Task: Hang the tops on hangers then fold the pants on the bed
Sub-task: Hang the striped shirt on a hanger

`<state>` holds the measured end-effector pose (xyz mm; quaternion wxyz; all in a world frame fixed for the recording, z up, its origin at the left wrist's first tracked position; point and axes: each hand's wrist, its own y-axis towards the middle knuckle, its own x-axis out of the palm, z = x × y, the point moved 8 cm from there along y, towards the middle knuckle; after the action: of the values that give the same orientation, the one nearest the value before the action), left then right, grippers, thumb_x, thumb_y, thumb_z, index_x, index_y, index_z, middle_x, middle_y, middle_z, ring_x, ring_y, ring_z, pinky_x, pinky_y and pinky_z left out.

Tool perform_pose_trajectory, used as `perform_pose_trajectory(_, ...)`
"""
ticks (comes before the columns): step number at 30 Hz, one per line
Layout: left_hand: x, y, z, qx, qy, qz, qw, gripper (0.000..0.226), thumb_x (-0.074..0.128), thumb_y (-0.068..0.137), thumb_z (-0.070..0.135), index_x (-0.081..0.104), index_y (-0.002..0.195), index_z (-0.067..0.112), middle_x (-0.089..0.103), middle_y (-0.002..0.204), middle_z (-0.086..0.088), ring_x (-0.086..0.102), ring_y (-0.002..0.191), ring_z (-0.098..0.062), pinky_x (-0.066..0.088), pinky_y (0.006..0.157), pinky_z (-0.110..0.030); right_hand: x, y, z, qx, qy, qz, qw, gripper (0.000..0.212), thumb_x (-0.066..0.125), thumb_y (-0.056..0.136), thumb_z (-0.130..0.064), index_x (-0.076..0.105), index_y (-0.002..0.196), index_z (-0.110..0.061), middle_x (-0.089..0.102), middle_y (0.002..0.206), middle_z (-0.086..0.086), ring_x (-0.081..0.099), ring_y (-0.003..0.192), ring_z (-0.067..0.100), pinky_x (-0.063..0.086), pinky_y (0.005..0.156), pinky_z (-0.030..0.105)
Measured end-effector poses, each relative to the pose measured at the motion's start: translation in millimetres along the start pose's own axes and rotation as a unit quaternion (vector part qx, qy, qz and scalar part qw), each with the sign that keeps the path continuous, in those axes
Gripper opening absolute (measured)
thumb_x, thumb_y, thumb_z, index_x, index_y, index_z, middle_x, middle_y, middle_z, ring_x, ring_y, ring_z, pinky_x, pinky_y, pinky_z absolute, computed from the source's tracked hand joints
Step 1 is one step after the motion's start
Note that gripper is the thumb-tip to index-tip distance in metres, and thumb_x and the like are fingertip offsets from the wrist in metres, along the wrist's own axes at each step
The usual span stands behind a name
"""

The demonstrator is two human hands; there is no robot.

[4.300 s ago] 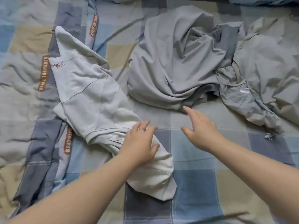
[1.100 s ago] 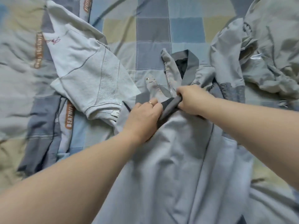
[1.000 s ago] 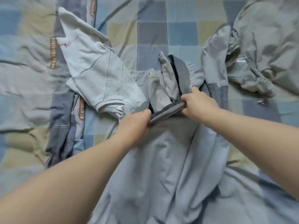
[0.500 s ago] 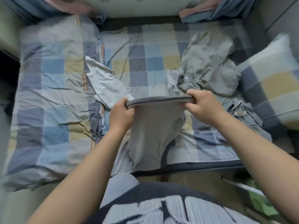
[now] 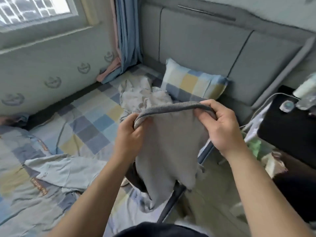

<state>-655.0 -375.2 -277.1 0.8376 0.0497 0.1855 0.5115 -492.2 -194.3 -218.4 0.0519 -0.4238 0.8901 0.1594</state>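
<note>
The grey top (image 5: 171, 147) is soft matt cloth, its darker hem band (image 5: 171, 106) ribbed knit; the bed cover (image 5: 95, 122) is creased matt fabric; the headboard (image 5: 196, 48) is padded cloth

Pale grey top (image 5: 168, 151) with darker grey ribbed hem; blue-yellow-grey checked bedsheet (image 5: 95, 124) and pillow (image 5: 193, 84).

One head-worn camera looks down, close over the bed (image 5: 89, 127), toward the headboard (image 5: 196, 48).
</note>
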Motion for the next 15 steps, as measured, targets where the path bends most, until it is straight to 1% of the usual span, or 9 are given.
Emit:
perform_pose_trajectory(2, 14.3, -9.6, 20.7, 0.033, -0.018, -0.041, 0.998, 0.024, 0.06, 0.085, 0.039, 0.058, 0.07, 0.022, 0.043, 0.059, 0.017, 0.038, 0.057, 0.0, 0.031, 0.052, -0.016, -23.4, -37.6, -11.8, 0.014, 0.001, 0.059, 0.998, 0.008, 0.064, 0.095, -0.027, 0.071, 0.093, -0.021, 0.049, 0.073, 0.028, 0.043, 0.068, 0.022, 0.036, 0.063, 0.034)
perform_pose_trajectory(3, 23.7, -16.1, 29.4, 0.042, -0.028, -0.059, 0.997, 0.021, 0.061, 0.085, 0.037, 0.057, 0.066, 0.029, 0.042, 0.057, 0.018, 0.037, 0.055, 0.0, 0.029, 0.051, -0.016, -35.5, -56.7, -17.4, 0.023, -0.004, 0.084, 0.996, 0.009, 0.065, 0.094, -0.028, 0.07, 0.092, -0.022, 0.048, 0.069, 0.025, 0.042, 0.065, 0.022, 0.035, 0.062, 0.033)
perform_pose_trajectory(4, 35.4, -24.6, 37.6, 0.049, -0.038, -0.08, 0.995, 0.022, 0.062, 0.085, 0.034, 0.055, 0.064, 0.032, 0.041, 0.055, 0.017, 0.036, 0.054, -0.001, 0.028, 0.05, -0.016, -48.3, -77.5, -23.0, 0.033, -0.014, 0.109, 0.993, 0.009, 0.065, 0.094, -0.029, 0.07, 0.091, -0.022, 0.046, 0.063, 0.015, 0.04, 0.061, 0.019, 0.034, 0.058, 0.03)
perform_pose_trajectory(5, 48.8, -35.1, 44.8, 0.055, -0.05, -0.106, 0.992, 0.022, 0.062, 0.084, 0.034, 0.054, 0.064, 0.029, 0.039, 0.055, 0.016, 0.034, 0.054, -0.001, 0.028, 0.049, -0.018, -61.2, -99.1, -28.9, 0.042, -0.024, 0.133, 0.99, 0.009, 0.066, 0.093, -0.03, 0.07, 0.089, -0.022, 0.044, 0.059, 0.002, 0.038, 0.058, 0.014, 0.032, 0.055, 0.026)
perform_pose_trajectory(6, 61.9, -46.8, 51.6, 0.062, -0.06, -0.132, 0.988, 0.022, 0.062, 0.084, 0.034, 0.053, 0.066, 0.025, 0.038, 0.055, 0.015, 0.033, 0.054, -0.001, 0.028, 0.049, -0.02, -72.8, -119.9, -34.9, 0.048, -0.031, 0.153, 0.987, 0.01, 0.067, 0.091, -0.031, 0.07, 0.088, -0.022, 0.043, 0.057, -0.006, 0.037, 0.056, 0.01, 0.031, 0.053, 0.022)
perform_pose_trajectory(7, 74.2, -58.7, 58.3, 0.073, -0.064, -0.158, 0.983, 0.023, 0.063, 0.084, 0.034, 0.052, 0.068, 0.022, 0.038, 0.056, 0.014, 0.032, 0.054, -0.001, 0.029, 0.049, -0.02, -82.9, -139.7, -41.3, 0.052, -0.036, 0.171, 0.983, 0.011, 0.068, 0.089, -0.033, 0.07, 0.087, -0.022, 0.045, 0.058, -0.009, 0.039, 0.056, 0.009, 0.033, 0.053, 0.021)
perform_pose_trajectory(10, 102.6, -92.0, 78.3, 0.107, -0.071, -0.224, 0.966, 0.021, 0.065, 0.087, 0.029, 0.054, 0.071, 0.023, 0.042, 0.055, 0.015, 0.035, 0.053, 0.0, 0.029, 0.048, -0.015, -105.1, -193.1, -60.4, 0.064, -0.058, 0.212, 0.973, 0.015, 0.07, 0.084, -0.035, 0.071, 0.088, -0.021, 0.057, 0.067, -0.005, 0.05, 0.066, 0.009, 0.038, 0.062, 0.025)
perform_pose_trajectory(12, 113.1, -111.8, 92.9, 0.128, -0.086, -0.256, 0.954, 0.019, 0.067, 0.09, 0.026, 0.058, 0.073, 0.024, 0.045, 0.057, 0.017, 0.038, 0.055, 0.001, 0.03, 0.05, -0.012, -115.8, -226.9, -71.9, 0.07, -0.077, 0.231, 0.968, 0.011, 0.072, 0.082, -0.031, 0.071, 0.089, -0.023, 0.059, 0.067, -0.009, 0.049, 0.066, 0.006, 0.037, 0.062, 0.021)
perform_pose_trajectory(15, 128.6, -144.7, 118.8, 0.142, -0.111, -0.314, 0.932, 0.015, 0.067, 0.09, 0.023, 0.062, 0.075, 0.022, 0.045, 0.057, 0.016, 0.038, 0.056, 0.001, 0.032, 0.05, -0.015, -131.4, -281.2, -85.8, 0.086, -0.11, 0.266, 0.954, 0.011, 0.074, 0.077, -0.021, 0.064, 0.084, -0.022, 0.059, 0.07, -0.012, 0.049, 0.067, 0.005, 0.036, 0.064, 0.018)
